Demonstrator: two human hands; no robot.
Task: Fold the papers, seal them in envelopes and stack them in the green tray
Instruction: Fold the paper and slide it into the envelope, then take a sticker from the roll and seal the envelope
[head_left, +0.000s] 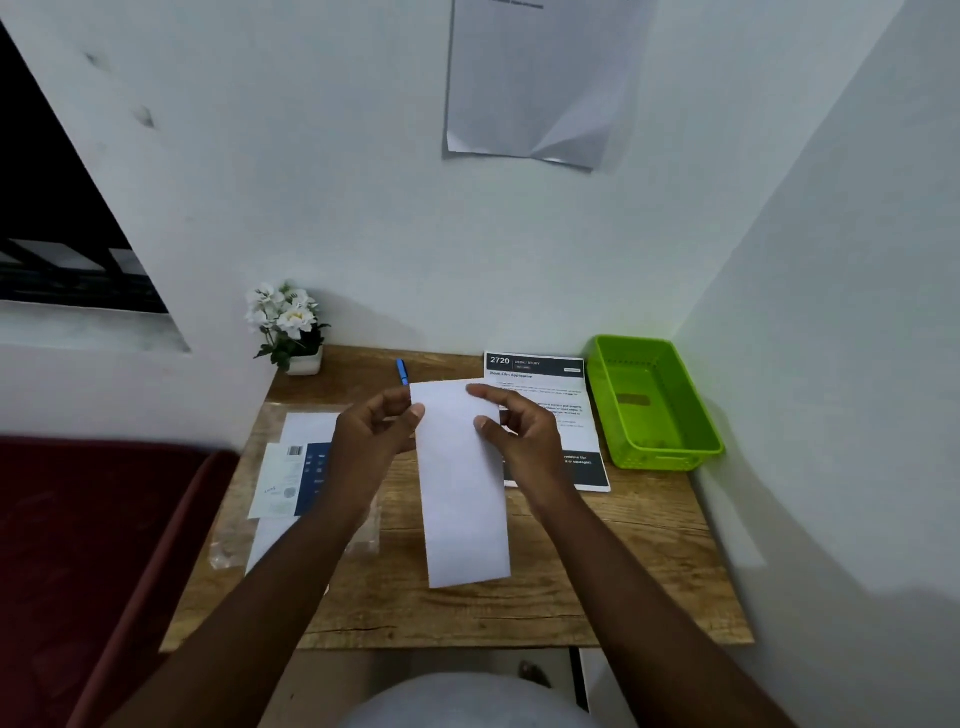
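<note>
Envelope (464, 483), blank, between both hands; behind, sheet (540, 395) headed "2720".

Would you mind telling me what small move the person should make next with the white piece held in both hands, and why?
Probably open its top end. The left hand and right hand each pinch the upper edge of the long white envelope-like piece, held above the wooden desk. The printed sheet lies unfolded, and the green plastic tray holds no envelopes yet.
</note>
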